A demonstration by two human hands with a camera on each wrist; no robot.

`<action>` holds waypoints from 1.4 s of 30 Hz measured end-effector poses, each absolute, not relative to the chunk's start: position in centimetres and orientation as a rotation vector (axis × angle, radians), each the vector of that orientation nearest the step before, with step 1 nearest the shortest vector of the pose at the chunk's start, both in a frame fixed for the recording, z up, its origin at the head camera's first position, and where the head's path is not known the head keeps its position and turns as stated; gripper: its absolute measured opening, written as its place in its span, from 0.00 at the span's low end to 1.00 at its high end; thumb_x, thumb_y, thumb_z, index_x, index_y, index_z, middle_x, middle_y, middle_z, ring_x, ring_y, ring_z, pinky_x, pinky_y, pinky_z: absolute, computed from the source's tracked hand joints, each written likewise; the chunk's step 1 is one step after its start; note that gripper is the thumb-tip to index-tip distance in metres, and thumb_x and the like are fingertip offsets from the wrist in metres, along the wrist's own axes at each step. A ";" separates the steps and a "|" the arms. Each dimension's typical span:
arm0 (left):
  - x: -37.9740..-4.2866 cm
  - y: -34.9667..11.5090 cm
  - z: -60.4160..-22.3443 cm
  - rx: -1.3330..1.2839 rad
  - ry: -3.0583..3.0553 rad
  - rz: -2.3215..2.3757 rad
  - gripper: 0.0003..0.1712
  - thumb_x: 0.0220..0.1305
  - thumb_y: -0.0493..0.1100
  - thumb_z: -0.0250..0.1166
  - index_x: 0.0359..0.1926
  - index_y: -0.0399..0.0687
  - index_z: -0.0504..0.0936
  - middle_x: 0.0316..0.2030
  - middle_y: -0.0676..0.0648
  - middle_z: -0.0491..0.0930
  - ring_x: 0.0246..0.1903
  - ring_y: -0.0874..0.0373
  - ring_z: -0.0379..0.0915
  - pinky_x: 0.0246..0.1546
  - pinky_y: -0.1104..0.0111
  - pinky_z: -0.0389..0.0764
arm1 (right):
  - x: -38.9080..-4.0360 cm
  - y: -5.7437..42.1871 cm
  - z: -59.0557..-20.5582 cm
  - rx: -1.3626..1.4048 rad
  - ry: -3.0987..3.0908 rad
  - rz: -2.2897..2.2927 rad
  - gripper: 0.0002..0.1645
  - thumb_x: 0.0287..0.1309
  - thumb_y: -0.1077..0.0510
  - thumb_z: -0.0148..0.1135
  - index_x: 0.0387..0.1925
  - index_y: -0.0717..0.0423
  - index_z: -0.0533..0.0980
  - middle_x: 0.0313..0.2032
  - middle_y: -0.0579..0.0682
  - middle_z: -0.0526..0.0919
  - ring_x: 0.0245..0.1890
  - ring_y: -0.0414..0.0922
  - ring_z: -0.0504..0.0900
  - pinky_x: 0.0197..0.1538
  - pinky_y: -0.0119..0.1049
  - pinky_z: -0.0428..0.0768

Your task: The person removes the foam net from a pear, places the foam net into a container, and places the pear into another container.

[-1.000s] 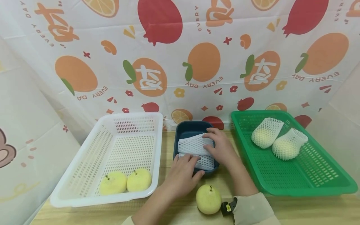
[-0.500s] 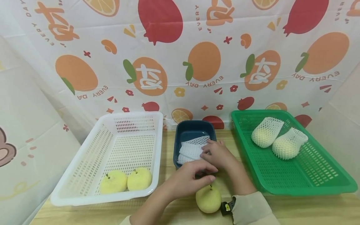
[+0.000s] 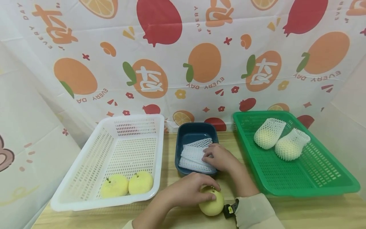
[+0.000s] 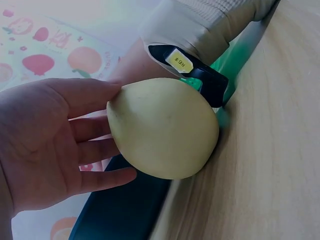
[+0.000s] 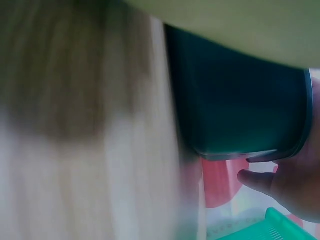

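In the head view a round pale-yellow pear (image 3: 212,206) stands on the table, stem up. My left hand (image 3: 191,190) reaches over it, thumb at the near side and fingers at the far side. The left wrist view shows the thumb touching the pear (image 4: 165,130), with the fingers fairly straight and partly behind it. My right hand (image 3: 223,157) rests at the right rim of a dark blue tray (image 3: 179,140), fingers bent over white foam net sleeves (image 3: 194,152). Whether it pinches a sleeve is hidden; the tray blocks most fingers in the right wrist view.
At the left stands a white basket (image 3: 160,152) with two pears (image 3: 114,186) in its near end. A green basket (image 3: 257,171) on the right holds two pears in net sleeves (image 3: 267,135). A fruit-print cloth (image 3: 171,31) hangs behind the wooden table (image 3: 114,219).
My left hand has left the tray and come down around the pear. The net sleeves have shifted and bunched toward the tray's near end. My right hand has moved slightly nearer me.
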State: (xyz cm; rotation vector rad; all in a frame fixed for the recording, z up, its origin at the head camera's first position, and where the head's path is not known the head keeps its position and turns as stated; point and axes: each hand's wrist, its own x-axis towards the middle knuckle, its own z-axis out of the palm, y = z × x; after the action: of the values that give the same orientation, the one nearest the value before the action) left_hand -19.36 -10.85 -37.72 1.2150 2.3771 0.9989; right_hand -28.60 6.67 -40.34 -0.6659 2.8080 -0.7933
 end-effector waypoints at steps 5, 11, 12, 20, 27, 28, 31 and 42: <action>-19.3 -10.8 -37.6 1.141 2.374 1.046 0.11 0.69 0.44 0.63 0.48 0.51 0.86 0.45 0.60 0.85 0.49 0.74 0.76 0.53 0.78 0.75 | -28.6 6.6 -40.0 -0.632 2.829 -0.835 0.10 0.63 0.54 0.65 0.40 0.54 0.86 0.52 0.50 0.84 0.60 0.51 0.76 0.65 0.51 0.72; -19.5 -10.8 -37.6 1.132 2.400 1.147 0.07 0.66 0.43 0.65 0.41 0.51 0.88 0.39 0.60 0.86 0.44 0.75 0.77 0.50 0.78 0.76 | -28.4 7.0 -39.4 -0.660 2.907 -0.878 0.11 0.63 0.54 0.65 0.43 0.52 0.85 0.52 0.49 0.84 0.63 0.53 0.75 0.65 0.52 0.71; -19.5 -10.8 -37.6 1.134 2.417 1.155 0.05 0.65 0.43 0.66 0.39 0.51 0.88 0.37 0.61 0.85 0.42 0.75 0.77 0.49 0.78 0.76 | -28.4 7.1 -39.3 -0.675 2.917 -0.887 0.10 0.63 0.54 0.65 0.43 0.52 0.85 0.51 0.49 0.85 0.62 0.53 0.75 0.65 0.53 0.71; -19.4 -10.9 -37.2 1.100 2.591 1.216 0.02 0.63 0.44 0.68 0.34 0.56 0.87 0.34 0.63 0.84 0.39 0.75 0.76 0.48 0.76 0.77 | -28.1 7.4 -38.3 -0.773 2.938 -0.975 0.11 0.62 0.55 0.64 0.44 0.53 0.85 0.49 0.49 0.86 0.61 0.53 0.76 0.64 0.53 0.72; -19.1 -11.2 -36.1 0.938 2.765 1.473 0.03 0.62 0.45 0.70 0.33 0.53 0.87 0.34 0.61 0.84 0.39 0.69 0.78 0.43 0.67 0.82 | -26.9 7.3 -37.0 -0.703 2.885 -1.045 0.14 0.63 0.51 0.64 0.49 0.48 0.84 0.50 0.46 0.85 0.56 0.48 0.79 0.58 0.50 0.78; -19.0 -11.2 -35.9 0.921 2.789 1.514 0.03 0.61 0.45 0.70 0.32 0.53 0.87 0.34 0.60 0.84 0.39 0.68 0.78 0.42 0.66 0.83 | -26.7 7.3 -36.8 -0.697 2.874 -1.049 0.15 0.64 0.50 0.63 0.49 0.48 0.84 0.49 0.45 0.85 0.55 0.48 0.79 0.57 0.50 0.79; -19.0 -11.5 -35.5 0.858 2.853 1.604 0.03 0.59 0.45 0.72 0.31 0.53 0.87 0.34 0.62 0.83 0.40 0.68 0.78 0.40 0.67 0.83 | -26.1 7.3 -36.2 -0.708 2.828 -1.082 0.15 0.64 0.46 0.63 0.49 0.45 0.84 0.48 0.43 0.86 0.53 0.46 0.80 0.53 0.48 0.80; -18.9 -13.1 -34.1 0.779 2.900 1.924 0.04 0.58 0.45 0.73 0.31 0.51 0.88 0.33 0.61 0.81 0.38 0.64 0.77 0.37 0.67 0.82 | -24.5 7.1 -34.6 -0.941 2.327 -1.409 0.19 0.71 0.44 0.53 0.56 0.42 0.79 0.55 0.41 0.82 0.57 0.41 0.78 0.57 0.39 0.78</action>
State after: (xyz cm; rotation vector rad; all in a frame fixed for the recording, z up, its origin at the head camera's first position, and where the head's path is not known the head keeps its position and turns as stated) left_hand -18.87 -13.07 -34.14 0.7790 2.9003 1.9244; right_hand -24.46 7.13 -34.63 -0.9413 2.3273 -1.4093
